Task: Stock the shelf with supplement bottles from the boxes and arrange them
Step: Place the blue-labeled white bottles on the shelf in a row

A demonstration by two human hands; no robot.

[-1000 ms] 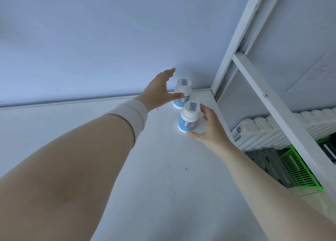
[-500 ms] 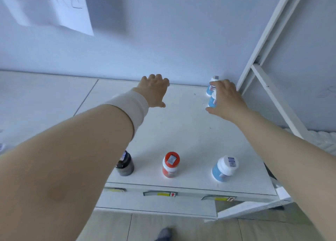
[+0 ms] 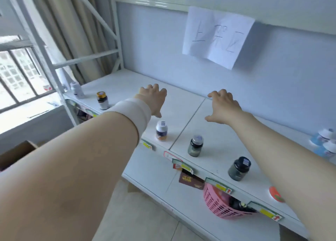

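both hands empty, grip apart: left hand (image 3: 153, 98), right hand (image 3: 224, 105). eight bottles on shelf (image 3: 181, 102).

Pink basket (image 3: 216, 202) below, paper sheet (image 3: 217, 36) on wall, curtain (image 3: 76, 32) left

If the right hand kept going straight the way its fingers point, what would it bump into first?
Probably the pale back wall. The right hand hovers open over bare shelf board, fingers aimed at the back, with no bottle ahead. Depth is hard to judge, so it might touch the board first.
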